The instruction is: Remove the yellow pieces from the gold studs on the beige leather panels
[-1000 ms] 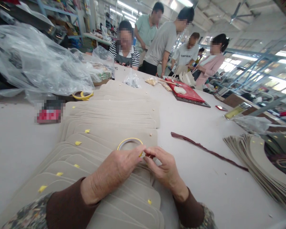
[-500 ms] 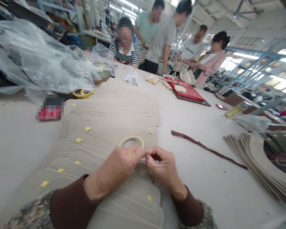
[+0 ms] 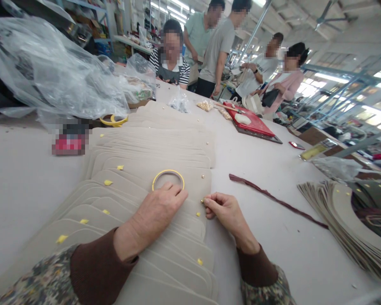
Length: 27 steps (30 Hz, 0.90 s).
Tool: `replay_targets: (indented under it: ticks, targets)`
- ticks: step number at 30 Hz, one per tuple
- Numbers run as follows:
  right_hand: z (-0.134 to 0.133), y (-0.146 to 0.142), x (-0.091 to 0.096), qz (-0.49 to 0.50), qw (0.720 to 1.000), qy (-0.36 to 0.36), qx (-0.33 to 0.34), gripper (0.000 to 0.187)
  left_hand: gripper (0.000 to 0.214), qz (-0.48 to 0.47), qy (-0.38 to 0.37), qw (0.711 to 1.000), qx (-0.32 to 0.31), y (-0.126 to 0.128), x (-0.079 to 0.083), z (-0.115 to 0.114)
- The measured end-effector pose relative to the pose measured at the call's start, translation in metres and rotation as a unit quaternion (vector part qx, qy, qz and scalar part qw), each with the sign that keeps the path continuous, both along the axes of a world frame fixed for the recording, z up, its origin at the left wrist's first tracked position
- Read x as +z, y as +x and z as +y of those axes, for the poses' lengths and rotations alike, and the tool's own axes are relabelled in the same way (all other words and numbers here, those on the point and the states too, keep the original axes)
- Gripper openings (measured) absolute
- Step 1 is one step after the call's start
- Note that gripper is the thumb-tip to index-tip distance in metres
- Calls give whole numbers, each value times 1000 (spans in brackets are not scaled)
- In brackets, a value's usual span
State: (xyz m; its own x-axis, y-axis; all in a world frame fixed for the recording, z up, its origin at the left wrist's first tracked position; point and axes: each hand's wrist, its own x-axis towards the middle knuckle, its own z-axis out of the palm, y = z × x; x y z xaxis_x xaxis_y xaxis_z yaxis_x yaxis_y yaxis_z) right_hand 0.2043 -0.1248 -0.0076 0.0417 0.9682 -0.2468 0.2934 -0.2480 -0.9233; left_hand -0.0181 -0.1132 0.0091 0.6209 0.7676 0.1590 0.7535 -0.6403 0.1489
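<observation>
My left hand is closed over the near edge of a roll of yellow-edged tape, just above the overlapping beige panels. Its fingertips are partly hidden from me. Between the thumb and forefinger of my right hand is a small gold metal stud, at the right edge of the panels. A similar fitting sits on the panel just beyond. Little yellow tape pieces stick to several panels, one close to my right fingertips.
A dark red strip lies to the right, before curved stacked panels. Farther back are a red board, bags of small fittings, another tape roll and clear plastic. Several people stand or sit beyond the table.
My hands have come apart. The left has shifted slightly left with the tape roll; the right has moved a little right, and the gold stud now shows in its fingertips.
</observation>
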Motion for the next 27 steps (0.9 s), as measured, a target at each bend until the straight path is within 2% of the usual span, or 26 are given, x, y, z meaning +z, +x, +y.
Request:
replay_targets:
  ticks: [5, 10, 13, 16, 19, 22, 27]
  targets:
    - [-3, -8, 2, -128, 989, 59, 41, 20, 11, 11, -21, 1000, -10, 0, 1, 0]
    - [-3, -14, 6, -262, 947, 166, 81, 16, 11, 11, -25, 1000, -13, 0, 0, -1]
    - [-3, -12, 4, -288, 939, 172, 73, 9, 11, 13, -28, 999, -13, 0, 0, 0]
    - [-7, -6, 1, -285, 946, 153, 38, 12, 12, 12, -30, 999, -12, 0, 0, 0]
    - [-12, -2, 1, -273, 949, 143, 57, 11, 13, 8, -30, 999, -10, -1, -1, 0]
    - [-14, -2, -1, -290, 940, 164, 75, 12, 13, 0, -22, 1000, -9, -1, -1, 0]
    - [-12, -10, -5, -325, 922, 200, 66, 14, 14, 12, -25, 1000, -6, 0, 1, 0]
